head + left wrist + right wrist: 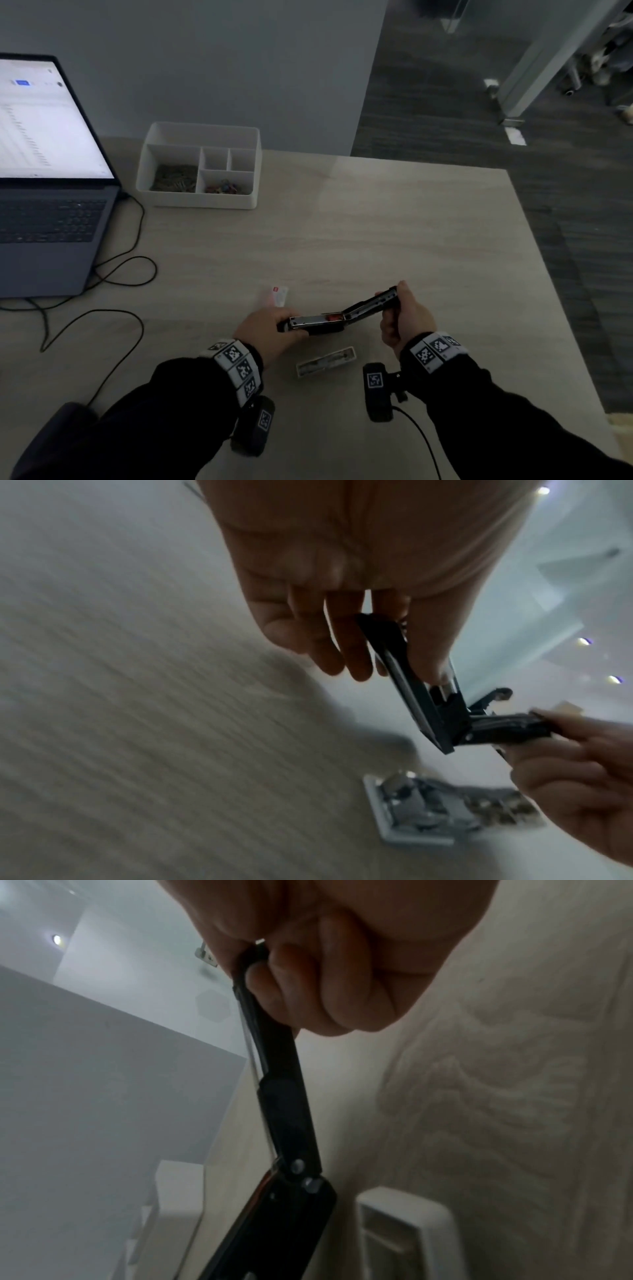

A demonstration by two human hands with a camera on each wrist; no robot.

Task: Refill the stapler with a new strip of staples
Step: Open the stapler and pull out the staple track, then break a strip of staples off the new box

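A black stapler (pixel 342 313) is held above the wooden table, swung wide open at its hinge. My left hand (pixel 270 329) grips the base half with the metal staple channel (pixel 310 321) facing up; a red part shows near the hinge. My right hand (pixel 402 317) pinches the end of the lid (pixel 375 303), raised up to the right. In the left wrist view the stapler (pixel 428 696) hangs under my fingers; in the right wrist view the lid (pixel 274 1069) runs down from my curled fingers. An open white staple box (pixel 327 365) holding staple strips lies under the hands.
A small white and red box sleeve (pixel 275 296) lies beyond my left hand. A white compartment organiser (pixel 202 166) with clips stands at the back. An open laptop (pixel 44 178) and its cables (pixel 113 274) fill the left side. The table's right edge (pixel 548 274) drops to dark floor.
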